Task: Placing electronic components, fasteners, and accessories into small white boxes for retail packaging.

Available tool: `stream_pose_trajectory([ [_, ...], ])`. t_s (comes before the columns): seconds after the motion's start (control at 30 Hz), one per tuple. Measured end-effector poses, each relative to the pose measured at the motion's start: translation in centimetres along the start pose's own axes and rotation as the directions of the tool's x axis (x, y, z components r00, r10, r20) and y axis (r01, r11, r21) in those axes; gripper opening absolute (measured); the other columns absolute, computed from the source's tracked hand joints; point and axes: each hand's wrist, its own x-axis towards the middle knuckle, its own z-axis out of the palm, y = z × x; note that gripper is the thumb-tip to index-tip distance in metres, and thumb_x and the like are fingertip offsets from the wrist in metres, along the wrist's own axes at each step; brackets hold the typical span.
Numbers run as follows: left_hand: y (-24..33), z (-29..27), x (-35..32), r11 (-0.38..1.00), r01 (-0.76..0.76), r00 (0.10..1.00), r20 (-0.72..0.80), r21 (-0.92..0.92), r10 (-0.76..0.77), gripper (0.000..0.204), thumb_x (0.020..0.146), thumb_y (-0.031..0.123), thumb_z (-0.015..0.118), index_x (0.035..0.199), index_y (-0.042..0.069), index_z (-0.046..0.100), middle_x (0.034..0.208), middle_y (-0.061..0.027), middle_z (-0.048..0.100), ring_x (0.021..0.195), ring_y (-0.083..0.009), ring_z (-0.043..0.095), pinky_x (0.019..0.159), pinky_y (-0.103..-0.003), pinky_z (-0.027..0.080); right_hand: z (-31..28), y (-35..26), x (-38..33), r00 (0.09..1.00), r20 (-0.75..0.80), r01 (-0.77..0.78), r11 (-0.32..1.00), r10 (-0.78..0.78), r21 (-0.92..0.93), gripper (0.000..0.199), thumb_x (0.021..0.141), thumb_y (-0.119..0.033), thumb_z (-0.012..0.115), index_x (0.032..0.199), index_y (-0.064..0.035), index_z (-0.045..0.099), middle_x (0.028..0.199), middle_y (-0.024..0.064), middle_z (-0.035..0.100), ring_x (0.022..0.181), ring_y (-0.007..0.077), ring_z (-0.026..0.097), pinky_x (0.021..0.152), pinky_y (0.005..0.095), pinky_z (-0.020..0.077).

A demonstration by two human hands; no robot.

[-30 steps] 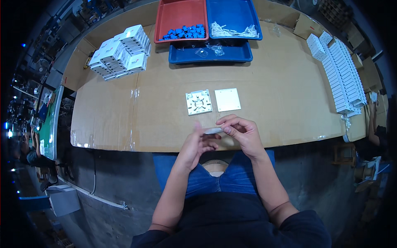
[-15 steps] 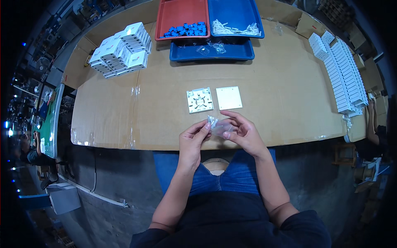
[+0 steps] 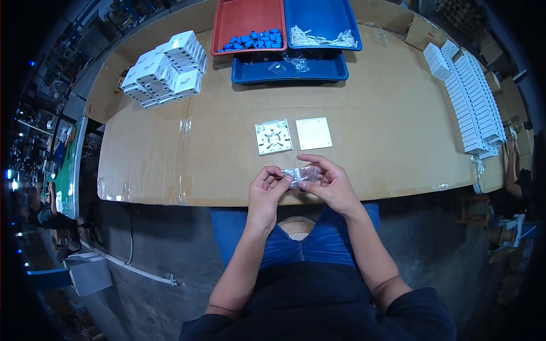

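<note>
Between both hands, just over the table's near edge, is a small clear plastic bag (image 3: 307, 173) with small white parts inside. My left hand (image 3: 266, 190) pinches one end of it between thumb and fingers. My right hand (image 3: 334, 184) grips the other end, its forefinger stretched along the far side. A little beyond the hands lies a square white box base (image 3: 273, 137) with its moulded inside facing up. To its right rests a flat square white cover (image 3: 313, 133), smooth side up.
White boxes (image 3: 165, 71) are stacked at the far left; rows of white boxes (image 3: 466, 102) line the right. At the back stand a red tray (image 3: 248, 14) with blue parts, a blue tray (image 3: 319, 14) with white parts, and a lower blue tray (image 3: 256, 74) holding clear bags.
The plastic bag has turned to lie more level between my hands, and its white parts sit nearer its middle. My left fingers have shifted their pinch slightly.
</note>
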Motion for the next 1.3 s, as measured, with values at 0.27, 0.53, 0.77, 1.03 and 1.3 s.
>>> stream_pose_trajectory([
  [0.27, 0.4, -0.1, -0.3, 0.993, 0.063, 0.995, 0.071, 0.095, -0.07, 0.01, 0.099, 0.003, 0.068, 0.108, 0.002, 0.063, 0.105, -0.0075, 0.071, 0.096, -0.0116, 0.069, 0.09, -0.026, 0.056, 0.1, 0.9, 0.3, 0.999, -0.022, -0.03, 0.997, 0.032, 0.073, 0.047, 0.093, 0.003, 0.071, 0.138, -0.0026, 0.06, 0.107, 0.0033, 0.069, 0.09, 0.0077, 0.065, 0.077, 0.0221, 0.0545],
  [0.53, 0.6, -0.3, 0.0, 0.997, -0.021, 1.0, 0.015, 0.073, 0.02, 0.023, 0.098, 0.0, 0.068, 0.119, 0.002, 0.058, 0.11, -0.0091, 0.07, 0.103, -0.0131, 0.068, 0.093, -0.027, 0.055, 0.5, 1.0, 0.8, 0.988, -0.144, -0.021, 0.977, 0.052, 0.21, 0.045, 0.097, 0.002, 0.069, 0.14, -0.0007, 0.055, 0.107, 0.0086, 0.071, 0.087, 0.0098, 0.068, 0.076, 0.0241, 0.058],
  [0.77, 1.0, 0.3, -0.3, 0.992, -0.045, 0.997, 0.062, 0.118, 0.038, 0.031, 0.097, -0.002, 0.068, 0.126, 0.002, 0.056, 0.112, -0.0088, 0.069, 0.104, -0.0121, 0.067, 0.093, -0.027, 0.054, 0.0, 1.9, 0.8, 0.997, -0.071, 0.013, 0.991, -0.003, 0.133, 0.048, 0.097, 0.004, 0.068, 0.141, -0.0004, 0.053, 0.105, 0.009, 0.071, 0.09, 0.0106, 0.069, 0.078, 0.0249, 0.0589],
  [1.03, 1.5, -0.3, 0.0, 0.98, -0.073, 0.996, 0.062, 0.185, 0.063, 0.033, 0.098, 0.002, 0.07, 0.129, 0.0, 0.06, 0.106, -0.0079, 0.071, 0.099, -0.0098, 0.067, 0.091, -0.025, 0.053, -0.5, 1.0, 0.9, 0.994, -0.086, -0.05, 0.99, 0.062, 0.134, 0.048, 0.095, 0.005, 0.07, 0.141, -0.0005, 0.053, 0.097, 0.0091, 0.072, 0.084, 0.012, 0.07, 0.076, 0.026, 0.0588],
  [1.3, 0.5, -2.1, 0.5, 0.933, -0.139, 0.99, 0.061, 0.332, 0.126, 0.027, 0.097, 0.0, 0.069, 0.124, -0.001, 0.065, 0.107, -0.0062, 0.07, 0.098, -0.0089, 0.066, 0.088, -0.023, 0.052, -0.9, 1.6, 0.8, 0.998, -0.067, -0.001, 0.998, 0.005, 0.066, 0.044, 0.097, 0.003, 0.068, 0.138, 0.0001, 0.053, 0.097, 0.0091, 0.072, 0.083, 0.0126, 0.071, 0.073, 0.0263, 0.059],
])
